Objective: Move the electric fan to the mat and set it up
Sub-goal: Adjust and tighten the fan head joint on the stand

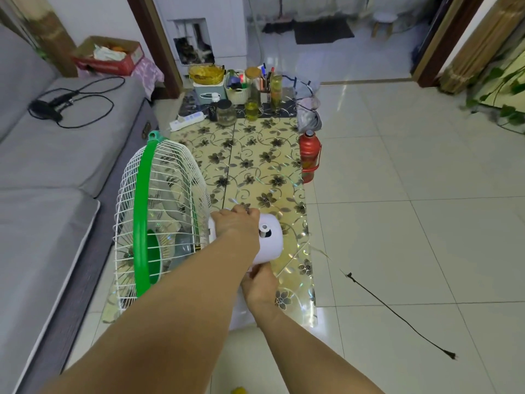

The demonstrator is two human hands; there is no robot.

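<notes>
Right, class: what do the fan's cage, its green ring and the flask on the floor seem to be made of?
Fan cage: thin wire, coated glossy white, judging by the fine ribs. Green ring: probably moulded plastic, smooth with an even colour. Red flask: looks like painted metal or hard plastic, shiny; cannot tell which.

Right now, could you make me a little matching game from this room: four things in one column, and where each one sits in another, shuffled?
Things:
1. red flask
2. cardboard box
3. plug
4. left hand

Places:
A. on the bare floor tiles, at the end of a black cord
B. on the fan's white motor housing
C. on the floor at the right edge of the flowered mat
D. at the far end of the grey sofa

Pairs: 1-C, 2-D, 3-A, 4-B
</notes>
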